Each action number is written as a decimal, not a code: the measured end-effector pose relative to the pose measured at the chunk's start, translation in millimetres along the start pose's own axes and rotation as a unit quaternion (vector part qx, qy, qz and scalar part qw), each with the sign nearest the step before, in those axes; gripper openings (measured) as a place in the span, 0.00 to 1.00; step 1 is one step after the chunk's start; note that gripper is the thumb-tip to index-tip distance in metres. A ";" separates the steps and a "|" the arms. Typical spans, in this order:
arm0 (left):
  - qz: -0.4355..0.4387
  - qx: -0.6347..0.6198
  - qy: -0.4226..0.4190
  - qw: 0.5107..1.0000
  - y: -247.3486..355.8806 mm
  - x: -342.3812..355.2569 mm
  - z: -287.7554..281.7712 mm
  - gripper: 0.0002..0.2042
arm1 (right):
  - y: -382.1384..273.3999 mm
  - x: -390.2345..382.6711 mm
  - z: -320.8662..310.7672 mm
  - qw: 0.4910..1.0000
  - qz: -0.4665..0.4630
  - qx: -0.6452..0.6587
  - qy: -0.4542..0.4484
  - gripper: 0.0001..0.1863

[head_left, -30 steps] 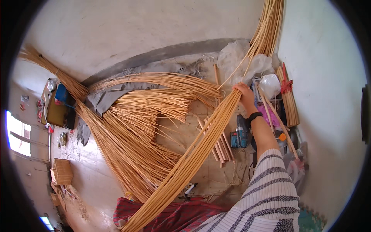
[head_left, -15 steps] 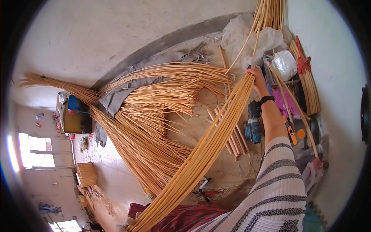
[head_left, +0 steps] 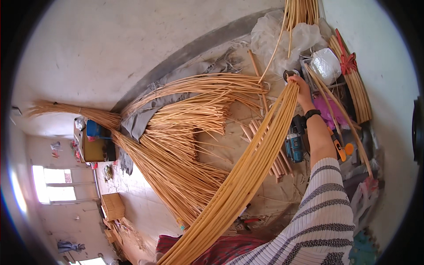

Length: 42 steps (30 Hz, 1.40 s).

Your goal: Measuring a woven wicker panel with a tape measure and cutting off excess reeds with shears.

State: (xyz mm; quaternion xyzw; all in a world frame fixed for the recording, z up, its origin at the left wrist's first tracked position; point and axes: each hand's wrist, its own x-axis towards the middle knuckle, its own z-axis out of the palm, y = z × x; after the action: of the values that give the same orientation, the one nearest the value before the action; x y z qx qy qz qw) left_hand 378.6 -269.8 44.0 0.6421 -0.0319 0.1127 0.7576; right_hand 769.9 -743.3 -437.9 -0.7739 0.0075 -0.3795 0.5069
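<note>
Many thin tan canes (head_left: 176,150) spread in a fan over the floor at left in the head view, with a dark grey cloth (head_left: 136,124) across part of them. Partly hidden behind the long yellow cane bundle (head_left: 249,179), some short pinkish-brown rods (head_left: 282,167). Just beside the wrist, a teal-and-black power drill (head_left: 294,145); farther right, a magenta plastic bag (head_left: 325,114) behind leaning tan sticks. Beyond the fist, crumpled translucent plastic sheeting (head_left: 269,39). Right arm stretched forward in a white, grey-striped knit sleeve (head_left: 319,207), black band at the wrist, right hand (head_left: 303,92) gripping the bundle's upper end. From there, bundle sloping down leftward across a red plaid cloth (head_left: 236,247). Left hand (head_left: 158,256) barely visible at the lower edge; cannot tell its grip.
</note>
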 end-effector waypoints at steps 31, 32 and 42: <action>0.054 0.217 -0.113 0.968 34.9 142.4 120.2 0.25 | 18.8 0.1 30.0 0.962 0.223 -0.159 0.014 0.41; 0.059 0.241 -0.121 0.961 33.1 151.9 133.0 0.25 | -4.8 -5.3 32.1 0.964 0.209 -0.162 0.043 0.46; -0.045 0.144 -0.133 0.979 -3.5 225.5 200.4 0.24 | -142.4 59.2 0.4 0.999 -0.027 0.007 0.040 0.27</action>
State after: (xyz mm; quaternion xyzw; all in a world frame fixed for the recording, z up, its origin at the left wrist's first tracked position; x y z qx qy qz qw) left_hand 618.0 -437.5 119.0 0.7548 -0.0872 -0.0047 0.6502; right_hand 759.2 -697.2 -291.1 -0.7544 0.0042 -0.4236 0.5014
